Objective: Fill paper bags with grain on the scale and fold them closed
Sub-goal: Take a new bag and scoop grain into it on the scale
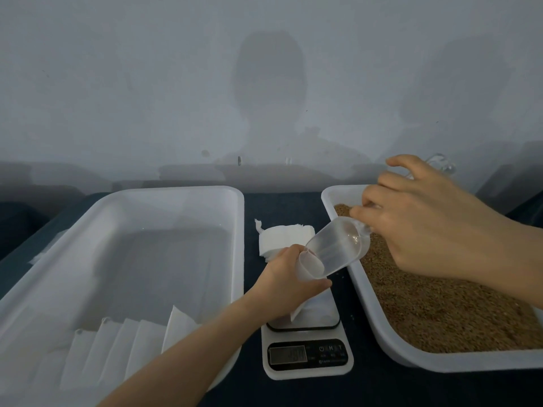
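Observation:
A white paper bag (307, 308) stands on the white kitchen scale (307, 353) in the middle. My left hand (286, 284) grips the bag near its mouth. My right hand (426, 218) holds a clear plastic scoop (335, 248) by its handle, tilted down with its lip at the bag's opening; the scoop looks empty. To the right, a white tray (379, 315) is filled with brown grain (452, 312). The scale's display is lit, its digits unreadable.
A large white tray (188, 195) on the left holds several folded white bags (123, 345) along its near side. A stack of flat white paper bags (282, 235) lies behind the scale. The table top is dark, and a grey wall rises behind it.

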### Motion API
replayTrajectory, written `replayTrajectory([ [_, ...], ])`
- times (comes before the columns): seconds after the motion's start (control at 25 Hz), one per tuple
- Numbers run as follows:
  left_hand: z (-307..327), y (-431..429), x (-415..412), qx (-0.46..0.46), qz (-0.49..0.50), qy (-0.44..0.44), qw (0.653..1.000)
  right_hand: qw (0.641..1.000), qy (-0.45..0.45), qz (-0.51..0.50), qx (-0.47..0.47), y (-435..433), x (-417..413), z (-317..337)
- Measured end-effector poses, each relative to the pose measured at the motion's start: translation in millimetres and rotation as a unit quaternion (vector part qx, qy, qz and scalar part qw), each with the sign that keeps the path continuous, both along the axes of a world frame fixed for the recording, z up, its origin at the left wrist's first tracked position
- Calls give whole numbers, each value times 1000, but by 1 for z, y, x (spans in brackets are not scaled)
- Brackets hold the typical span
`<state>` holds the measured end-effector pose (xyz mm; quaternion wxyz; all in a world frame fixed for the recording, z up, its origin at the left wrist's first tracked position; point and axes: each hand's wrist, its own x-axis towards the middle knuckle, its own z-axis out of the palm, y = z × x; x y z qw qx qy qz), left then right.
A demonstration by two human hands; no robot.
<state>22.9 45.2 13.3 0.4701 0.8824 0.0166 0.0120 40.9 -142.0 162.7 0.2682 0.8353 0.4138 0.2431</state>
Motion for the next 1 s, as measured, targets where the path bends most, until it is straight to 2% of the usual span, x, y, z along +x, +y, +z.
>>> replayTrajectory([
  [0.36, 0, 0, 0, -6, 0, -5, 1000, 999, -1, 39, 34, -5, 4, -3],
  [0.64, 2, 0, 0, -23, -1, 7, 1000, 1000, 23, -4, 12, -10, 2, -1],
  [0.76, 2, 0, -1, -42, 2, 5, 999, 996, 16, 28, 88, -20, 10, -1],
  [0.88, 1, 1, -2, -53, 7, 11, 999, 980, 40, -22, 196, -37, 29, -14],
  [0.92, 1, 1, -2, -54, 7, 14, 998, 965, 82, -65, 239, -43, 38, -23],
  [1.0, 1, 1, -1, -50, 6, 15, 999, 909, 198, -170, 325, -54, 57, -45],
])
